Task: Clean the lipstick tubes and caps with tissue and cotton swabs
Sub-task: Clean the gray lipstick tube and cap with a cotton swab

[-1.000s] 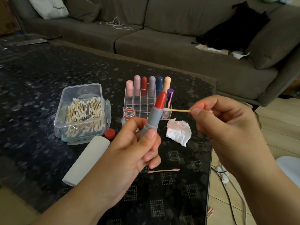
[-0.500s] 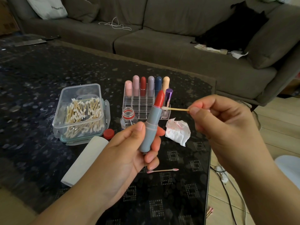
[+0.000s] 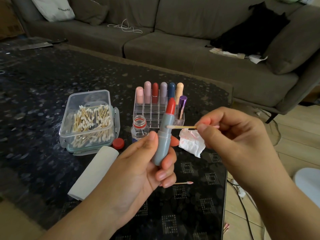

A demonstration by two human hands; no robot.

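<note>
Head camera showed the left hand (image 3: 138,172) nearest, its thumb and curled fingers clamped round a grey lipstick tube (image 3: 163,142) held almost upright, with the red stick (image 3: 170,106) wound out at the top. The right hand (image 3: 230,141) pinched a cotton swab (image 3: 181,127) between thumb and curled fingers, and the white tip touched the upper grey part of the tube, below the red stick. On the dark table (image 3: 43,118), under the hands, lay a used swab (image 3: 184,183) with a pink tip and a folded white tissue (image 3: 94,172). A crumpled tissue (image 3: 191,142) with pink stains lay beside the right hand. Farther stood a small open bottle (image 3: 140,129), its red cap (image 3: 118,143) and a clear box of cotton swabs (image 3: 90,118). Behind them a clear organizer (image 3: 155,110) held capped lipsticks (image 3: 160,91) in a row, and a purple tube (image 3: 182,105) stood in its front corner. A grey sofa (image 3: 173,49) was at the back.
</note>
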